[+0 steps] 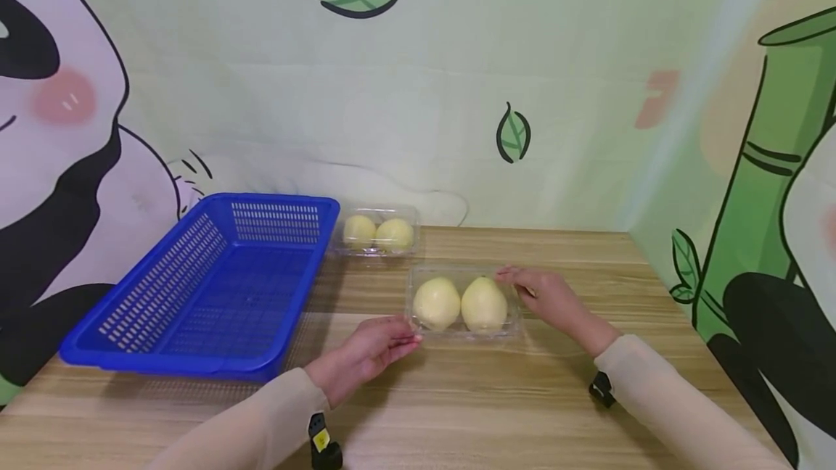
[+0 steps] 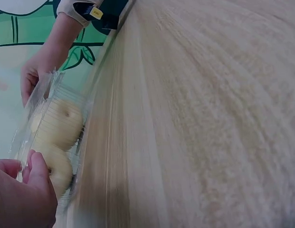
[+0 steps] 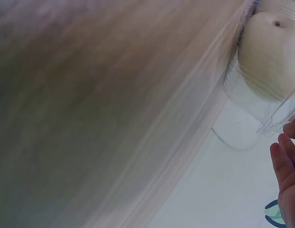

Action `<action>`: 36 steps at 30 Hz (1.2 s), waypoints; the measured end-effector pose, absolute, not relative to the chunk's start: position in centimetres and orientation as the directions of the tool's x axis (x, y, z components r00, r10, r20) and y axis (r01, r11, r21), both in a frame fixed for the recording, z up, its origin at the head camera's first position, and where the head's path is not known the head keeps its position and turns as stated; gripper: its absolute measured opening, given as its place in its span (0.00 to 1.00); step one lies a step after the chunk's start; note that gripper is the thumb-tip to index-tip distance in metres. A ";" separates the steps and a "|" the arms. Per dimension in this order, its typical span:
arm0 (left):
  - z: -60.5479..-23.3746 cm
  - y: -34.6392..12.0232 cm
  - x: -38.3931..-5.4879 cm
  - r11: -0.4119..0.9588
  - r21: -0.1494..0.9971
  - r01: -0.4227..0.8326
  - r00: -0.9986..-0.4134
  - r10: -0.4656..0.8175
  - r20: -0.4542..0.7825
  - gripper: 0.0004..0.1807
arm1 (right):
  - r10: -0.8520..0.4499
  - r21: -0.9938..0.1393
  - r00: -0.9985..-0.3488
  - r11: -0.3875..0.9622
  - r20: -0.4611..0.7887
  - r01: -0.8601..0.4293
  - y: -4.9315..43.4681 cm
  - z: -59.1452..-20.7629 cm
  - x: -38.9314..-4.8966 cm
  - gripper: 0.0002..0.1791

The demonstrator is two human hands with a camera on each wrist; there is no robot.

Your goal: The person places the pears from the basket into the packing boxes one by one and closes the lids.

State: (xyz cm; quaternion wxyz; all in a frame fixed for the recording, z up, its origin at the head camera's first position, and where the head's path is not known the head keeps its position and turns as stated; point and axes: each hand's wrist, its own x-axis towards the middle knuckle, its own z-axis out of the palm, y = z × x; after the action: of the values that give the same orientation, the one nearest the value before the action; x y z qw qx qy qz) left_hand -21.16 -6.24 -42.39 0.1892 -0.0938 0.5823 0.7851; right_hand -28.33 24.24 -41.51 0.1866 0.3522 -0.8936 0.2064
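Note:
A clear plastic clamshell box point(image 1: 464, 334) with two pale yellow pears point(image 1: 437, 304) lies on the wooden table in front of the person. At its near left corner, the left hand point(image 1: 369, 352) pinches the rim between thumb and fingers. The right hand point(image 1: 545, 296) grips the rim at the far right corner with its fingertips. In the left wrist view, the left hand point(image 2: 28, 190) is close beside one pear, and the right hand point(image 2: 40, 73) is at the other end of the box. The right wrist view shows the right hand's fingertips point(image 3: 281, 156) right at the plastic edge.
A large blue plastic basket point(image 1: 176, 364) stands on the left of the table point(image 1: 457, 412). Behind it to the right, near the back wall, sits another clear box point(image 1: 377, 249) with two similar pears. A printed backdrop point(image 1: 424, 93) closes off the back and sides.

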 end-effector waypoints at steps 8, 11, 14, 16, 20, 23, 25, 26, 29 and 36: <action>-42.6 -6.3 -21.3 -0.227 0.901 -0.370 -0.926 0.164 -0.340 0.19 | -0.538 -0.279 -0.706 0.667 0.461 -0.691 24.0 -41.5 -28.3 0.18; -42.5 -6.2 -21.4 -0.215 0.907 -0.363 -0.928 0.171 -0.331 0.16 | -0.530 -0.302 -0.722 0.670 0.445 -0.678 23.9 -41.3 -28.3 0.17; -42.5 -6.2 -21.5 -0.204 0.911 -0.358 -0.927 0.192 -0.322 0.13 | -0.519 -0.327 -0.741 0.675 0.426 -0.661 23.8 -41.0 -28.2 0.17; -42.6 -6.3 -21.5 -0.192 0.913 -0.359 -0.924 0.208 -0.319 0.15 | -0.515 -0.329 -0.744 0.678 0.425 -0.657 23.7 -40.8 -28.0 0.17; -42.4 -6.6 -21.6 -0.168 0.925 -0.339 -0.935 0.168 -0.312 0.25 | -0.493 -0.338 -0.753 0.686 0.435 -0.644 23.6 -40.2 -27.6 0.17; -41.8 -6.8 -22.0 -0.116 0.956 -0.270 -0.962 0.082 -0.262 0.30 | -0.430 -0.408 -0.795 0.694 0.427 -0.594 23.7 -39.6 -27.2 0.16; -41.4 -7.0 -22.5 -0.039 0.980 -0.193 -0.981 0.034 -0.192 0.31 | -0.368 -0.486 -0.840 0.692 0.399 -0.534 23.9 -39.0 -26.9 0.16; -41.2 -7.2 -22.8 0.013 0.989 -0.150 -0.988 0.026 -0.151 0.31 | -0.333 -0.535 -0.866 0.685 0.374 -0.495 24.0 -38.7 -26.8 0.16; -40.7 -7.5 -23.8 0.238 0.971 0.026 -0.998 0.057 0.013 0.29 | -0.240 -0.675 -0.933 0.645 0.267 -0.359 24.5 -37.9 -26.0 0.20; -40.9 -7.7 -24.7 0.590 0.684 0.429 -0.903 0.280 0.325 0.22 | -0.204 -0.898 -0.976 0.440 -0.071 -0.026 25.5 -37.7 -23.8 0.31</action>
State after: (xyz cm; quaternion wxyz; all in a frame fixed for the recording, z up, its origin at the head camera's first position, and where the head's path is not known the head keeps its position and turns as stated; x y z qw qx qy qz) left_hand -24.73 -7.73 -40.91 -0.0920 0.1997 0.8869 0.4063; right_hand -23.78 25.46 -37.72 -0.0846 0.0681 -0.8443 0.5248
